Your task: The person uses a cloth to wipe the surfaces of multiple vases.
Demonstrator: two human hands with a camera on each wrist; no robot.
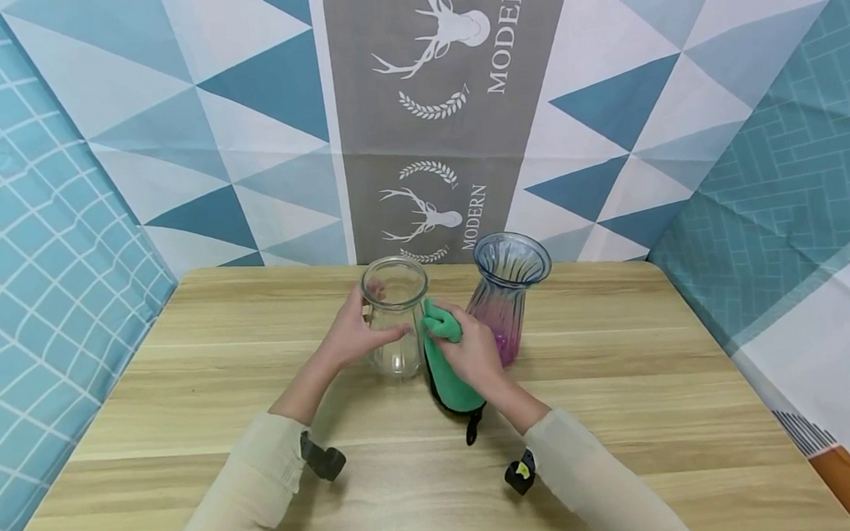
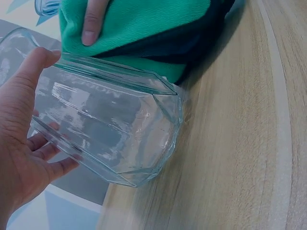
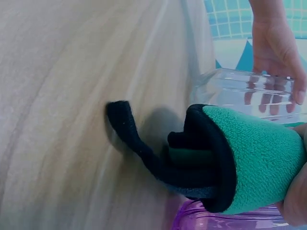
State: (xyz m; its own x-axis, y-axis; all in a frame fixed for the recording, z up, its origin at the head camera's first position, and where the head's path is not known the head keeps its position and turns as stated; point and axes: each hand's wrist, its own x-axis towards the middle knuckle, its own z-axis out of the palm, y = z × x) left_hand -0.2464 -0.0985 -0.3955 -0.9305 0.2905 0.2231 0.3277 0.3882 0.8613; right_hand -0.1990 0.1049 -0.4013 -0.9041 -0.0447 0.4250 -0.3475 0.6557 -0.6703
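A clear glass vase (image 1: 398,345) stands on the table, its round rim facing up. My left hand (image 1: 359,329) grips it around the upper body, thumb at the front and fingers behind, as the left wrist view also shows. A green cloth with black edging (image 1: 451,383) and a black loop (image 3: 132,129) is bunched in my right hand (image 1: 469,349). The folded cloth lies against the right side of the clear vase (image 2: 105,115). Just behind my right hand stands a second glass vase (image 1: 505,301), blue at its flared rim and pink-purple lower down.
The wooden table (image 1: 382,499) reaches out on both sides of the vases. Behind it hangs a patterned backdrop (image 1: 431,133) with triangles and deer heads, close to the table's back edge. Blue tiled-print cloth (image 1: 14,204) covers the left side.
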